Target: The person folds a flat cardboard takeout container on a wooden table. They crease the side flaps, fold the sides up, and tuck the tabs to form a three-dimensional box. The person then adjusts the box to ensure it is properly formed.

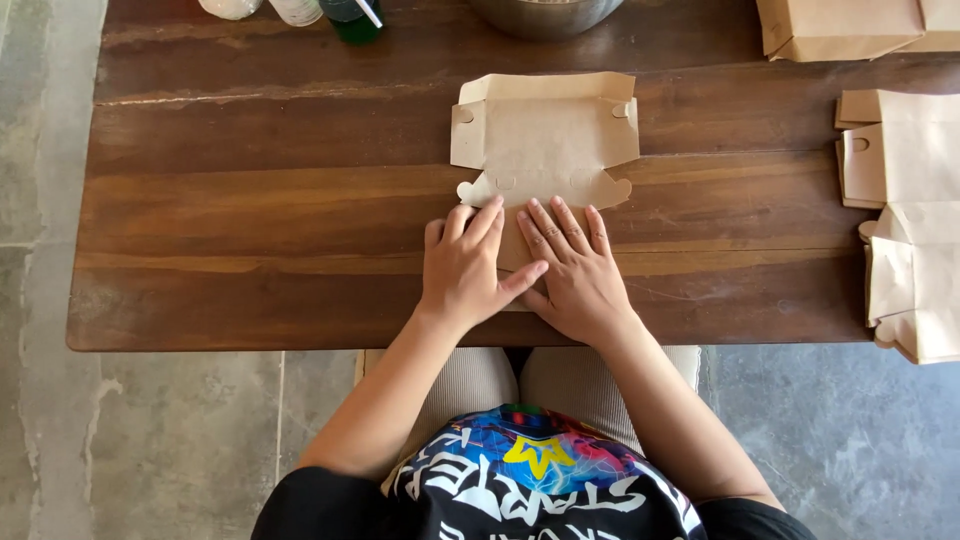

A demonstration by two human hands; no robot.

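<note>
The wooden surface carries a flat brown cardboard box blank at centre. Your left hand and right hand lie palms-down on its near flap, fingers released, outstretched, thumbs overlapping, grasping nothing.

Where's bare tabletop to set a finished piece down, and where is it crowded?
Free: the wide wooden table stretch left of the flat cardboard box blank, and a narrower strip between the right hand and the stacked blanks. Crowded: the far edge with metal bowl, green bottle, and the right side.
</note>
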